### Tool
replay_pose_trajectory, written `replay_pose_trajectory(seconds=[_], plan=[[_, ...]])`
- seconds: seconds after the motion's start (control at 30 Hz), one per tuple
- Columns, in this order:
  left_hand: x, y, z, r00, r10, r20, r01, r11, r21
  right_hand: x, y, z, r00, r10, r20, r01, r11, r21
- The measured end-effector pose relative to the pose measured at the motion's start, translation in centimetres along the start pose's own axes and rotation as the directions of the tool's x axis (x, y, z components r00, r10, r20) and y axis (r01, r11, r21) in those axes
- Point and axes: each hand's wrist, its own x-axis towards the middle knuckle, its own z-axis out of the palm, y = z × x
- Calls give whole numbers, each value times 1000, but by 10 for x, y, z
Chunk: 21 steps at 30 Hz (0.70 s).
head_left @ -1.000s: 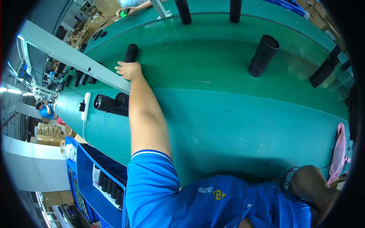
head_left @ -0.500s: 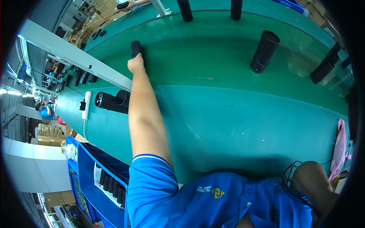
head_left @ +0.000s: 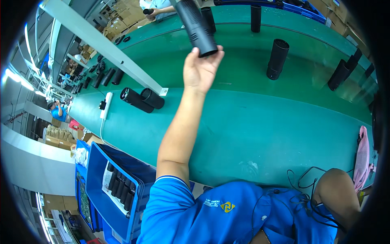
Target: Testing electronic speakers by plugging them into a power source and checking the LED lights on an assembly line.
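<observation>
Tube [head_left: 197,30] hangs tilted at 12 o'clock, black, its lower end clamped between the thumb and fingers of the left hand [head_left: 199,73]; its upper end runs to the picture's edge. Since half a second ago, this hand swings round from 11 o'clock and turns palm-up, bringing the tube nearer. For the handling, that seems to mean one hand alone bears it, clear of the table [head_left: 243,130]. The right hand is out of the picture, so I cannot tell its state.

Counted: one held tube; one standing tube [head_left: 278,59] near 2 o'clock; two far tubes [head_left: 255,18], at 1 o'clock and just behind the held one; two paired tubes [head_left: 136,99] at 10, now clear of the forearm. Beyond those, at least three row tubes [head_left: 107,77] lie. Farther round past 2, dark tubes [head_left: 339,75] overlap, their number unclear. One power strip [head_left: 107,105] lies at 9, one pink item [head_left: 361,162] between 3 and 4, one blue bin [head_left: 137,215] between 7 and 8.
</observation>
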Motion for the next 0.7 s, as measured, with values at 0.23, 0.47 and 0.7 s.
replay_pose_trajectory(seconds=[0.23,0.47,0.7], plan=[[-53,-60,83,951,-177,254,234,948,-217,35,42,10,947,147,-286,-233,927,-295],[-89,-98,106,915,-264,305,323,933,-161,31,39,-54,706,527,-473,-692,654,-304],[-103,-109,114,919,-300,256,228,933,277,8,63,-66,588,674,-447,-805,541,-243]])
